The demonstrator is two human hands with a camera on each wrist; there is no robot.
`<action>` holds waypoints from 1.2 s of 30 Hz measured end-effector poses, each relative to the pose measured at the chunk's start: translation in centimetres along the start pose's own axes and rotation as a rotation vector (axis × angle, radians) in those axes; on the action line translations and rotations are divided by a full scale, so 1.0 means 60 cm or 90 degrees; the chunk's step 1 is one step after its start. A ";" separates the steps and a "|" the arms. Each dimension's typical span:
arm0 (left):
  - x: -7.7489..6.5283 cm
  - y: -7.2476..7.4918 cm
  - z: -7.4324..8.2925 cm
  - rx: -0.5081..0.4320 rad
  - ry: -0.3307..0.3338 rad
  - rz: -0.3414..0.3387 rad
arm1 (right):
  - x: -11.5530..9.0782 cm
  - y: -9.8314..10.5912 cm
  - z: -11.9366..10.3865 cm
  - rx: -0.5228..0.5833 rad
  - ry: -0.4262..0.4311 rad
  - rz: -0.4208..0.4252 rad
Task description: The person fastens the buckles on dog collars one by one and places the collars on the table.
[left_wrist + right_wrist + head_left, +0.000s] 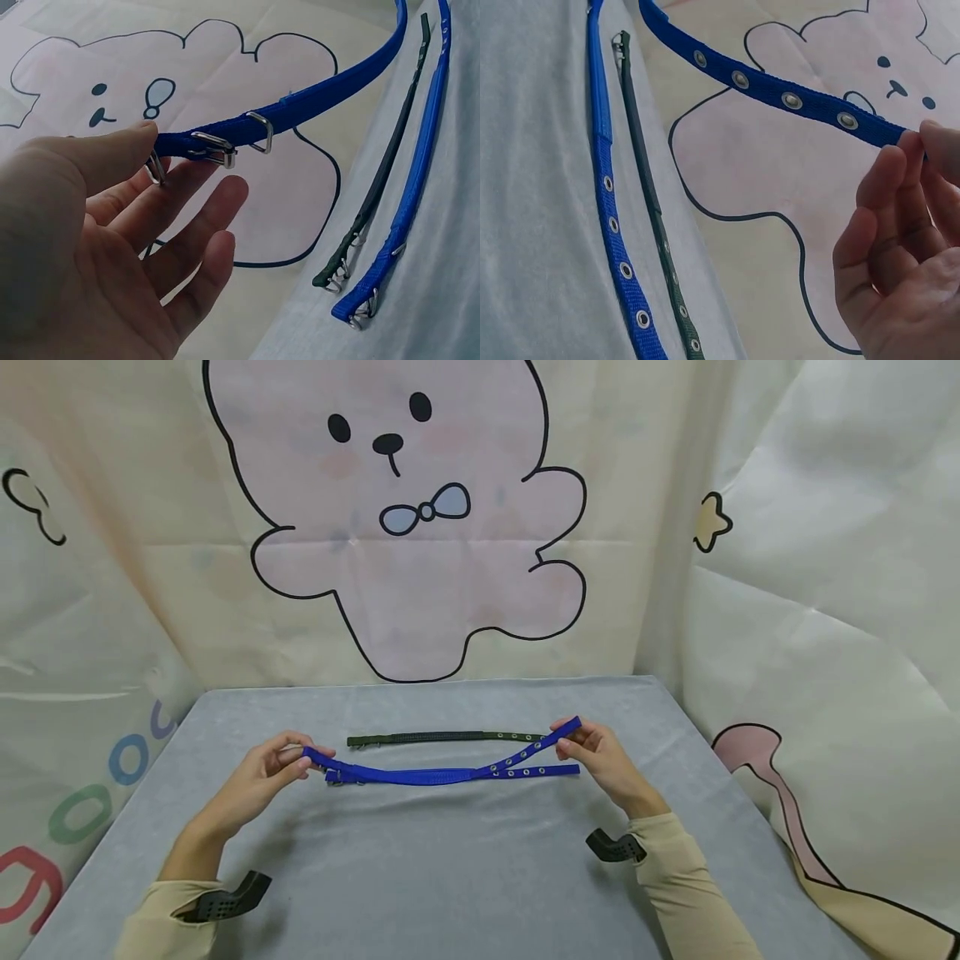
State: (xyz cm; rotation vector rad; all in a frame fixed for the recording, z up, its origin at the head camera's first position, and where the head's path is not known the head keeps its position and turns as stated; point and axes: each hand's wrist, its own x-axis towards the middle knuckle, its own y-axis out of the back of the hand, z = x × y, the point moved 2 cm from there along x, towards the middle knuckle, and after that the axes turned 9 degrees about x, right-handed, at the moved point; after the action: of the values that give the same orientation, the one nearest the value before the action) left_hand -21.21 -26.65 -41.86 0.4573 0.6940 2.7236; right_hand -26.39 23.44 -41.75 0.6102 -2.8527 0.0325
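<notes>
A blue pet collar is stretched in the air between both hands. My left hand pinches its buckle end between thumb and index finger, the other fingers loosely spread. Metal buckle parts show beside that grip in the left wrist view. With thumb and fingertips, my right hand pinches the other end, past a row of metal eyelets. Below it a second blue collar lies lengthwise on the table, partly hidden in the head view. Behind that lies a dark green collar, roughly parallel.
A grey-blue cloth covers the table. Pale fabric walls with cartoon drawings, including a bear, stand at the back and both sides. Black devices are worn at both wrists, below beige sleeves.
</notes>
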 end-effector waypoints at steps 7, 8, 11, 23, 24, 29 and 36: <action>0.007 -0.006 0.015 -0.010 0.040 0.108 | 0.003 -0.016 -0.013 -0.004 0.026 0.025; 0.007 -0.008 0.018 -0.017 0.042 0.124 | 0.004 -0.018 -0.014 -0.007 0.031 0.029; 0.008 -0.016 0.027 -0.032 0.040 0.163 | 0.008 -0.028 -0.018 -0.013 0.047 0.032; 0.021 -0.049 0.044 -0.072 -0.030 0.201 | 0.033 -0.076 -0.019 0.032 0.083 -0.024; 0.022 -0.052 0.046 -0.080 -0.034 0.202 | 0.035 -0.081 -0.020 0.035 0.084 -0.026; 0.025 -0.063 0.055 -0.101 -0.050 0.198 | 0.041 -0.102 -0.022 0.056 0.084 -0.029; 0.028 -0.078 0.066 -0.097 -0.071 0.180 | 0.037 -0.118 -0.018 0.059 0.067 -0.042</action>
State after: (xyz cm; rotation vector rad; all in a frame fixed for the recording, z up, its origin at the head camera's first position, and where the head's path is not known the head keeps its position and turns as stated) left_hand -20.35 -20.50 -40.52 0.7133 0.4163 2.9556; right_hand -25.22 16.15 -40.37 0.6984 -2.7404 0.1819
